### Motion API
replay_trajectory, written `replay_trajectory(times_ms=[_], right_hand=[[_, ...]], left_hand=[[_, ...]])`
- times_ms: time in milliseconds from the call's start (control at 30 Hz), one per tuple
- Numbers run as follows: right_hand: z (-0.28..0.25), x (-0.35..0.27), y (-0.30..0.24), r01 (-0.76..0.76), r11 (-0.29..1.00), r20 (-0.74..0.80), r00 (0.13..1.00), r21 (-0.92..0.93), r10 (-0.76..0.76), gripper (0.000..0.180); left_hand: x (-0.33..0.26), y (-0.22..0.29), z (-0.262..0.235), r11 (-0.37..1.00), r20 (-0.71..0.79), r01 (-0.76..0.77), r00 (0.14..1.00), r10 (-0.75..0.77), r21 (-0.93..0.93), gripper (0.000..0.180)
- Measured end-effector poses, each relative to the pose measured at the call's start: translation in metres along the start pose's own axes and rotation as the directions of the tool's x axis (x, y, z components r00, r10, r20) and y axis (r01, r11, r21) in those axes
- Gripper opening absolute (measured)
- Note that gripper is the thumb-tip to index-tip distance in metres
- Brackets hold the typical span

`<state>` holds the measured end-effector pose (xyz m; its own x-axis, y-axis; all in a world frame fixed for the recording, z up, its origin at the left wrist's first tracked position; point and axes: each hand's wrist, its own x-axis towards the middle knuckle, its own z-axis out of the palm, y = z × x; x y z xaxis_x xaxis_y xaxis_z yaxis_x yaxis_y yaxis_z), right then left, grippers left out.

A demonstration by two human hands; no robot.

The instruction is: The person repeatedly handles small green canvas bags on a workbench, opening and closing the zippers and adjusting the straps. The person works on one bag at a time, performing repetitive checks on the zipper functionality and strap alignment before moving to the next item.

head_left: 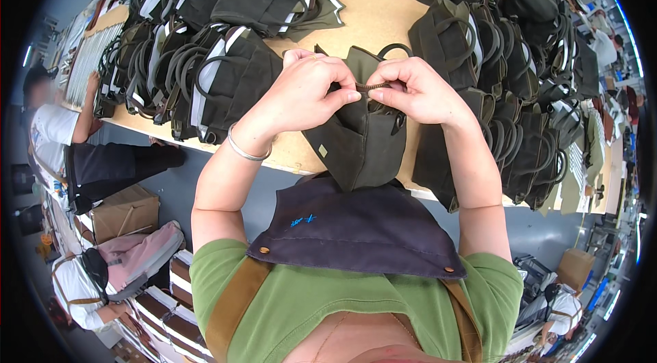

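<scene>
Here we pinch the dark green bag's (359, 137) zipper with both hands' fingers closed, left hand (308, 93), right hand (410, 93). Uneven pulling could jam it, we judge.

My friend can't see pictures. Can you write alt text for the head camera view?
Seen from above, a person's left hand and right hand pinch the top edge of a dark green bag held up over a wooden table. Stacks of similar bags cover the table on both sides.
</scene>
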<state>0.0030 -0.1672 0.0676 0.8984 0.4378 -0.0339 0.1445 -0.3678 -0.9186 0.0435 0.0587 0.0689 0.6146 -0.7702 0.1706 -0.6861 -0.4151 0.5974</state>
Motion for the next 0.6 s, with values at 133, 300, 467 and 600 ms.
replay_trajectory(times_ms=[133, 300, 467, 600], right_hand=[[-0.001, 0.001, -0.004, -0.006, 0.999, -0.001, 1.000, -0.050, 0.006, 0.011], [-0.001, 0.000, -0.004, 0.017, 0.996, 0.000, 1.000, -0.084, -0.017, 0.010], [0.003, -0.004, -0.003, -0.004, 0.999, 0.007, 1.000, -0.044, 0.004, 0.009], [0.008, -0.007, 0.004, 0.017, 0.999, -0.049, 0.999, 0.032, -0.016, 0.008]], left_hand=[[0.001, 0.001, 0.000, 1.000, 0.008, 0.018, 1.000, -0.018, -0.002, 0.011], [-0.001, 0.003, 0.002, 1.000, -0.017, 0.031, 0.999, -0.031, -0.002, 0.011], [-0.004, 0.010, 0.008, 0.995, -0.064, 0.063, 0.996, -0.059, 0.075, 0.012], [-0.005, 0.013, 0.010, 0.988, -0.090, 0.097, 0.992, -0.087, 0.117, 0.013]])
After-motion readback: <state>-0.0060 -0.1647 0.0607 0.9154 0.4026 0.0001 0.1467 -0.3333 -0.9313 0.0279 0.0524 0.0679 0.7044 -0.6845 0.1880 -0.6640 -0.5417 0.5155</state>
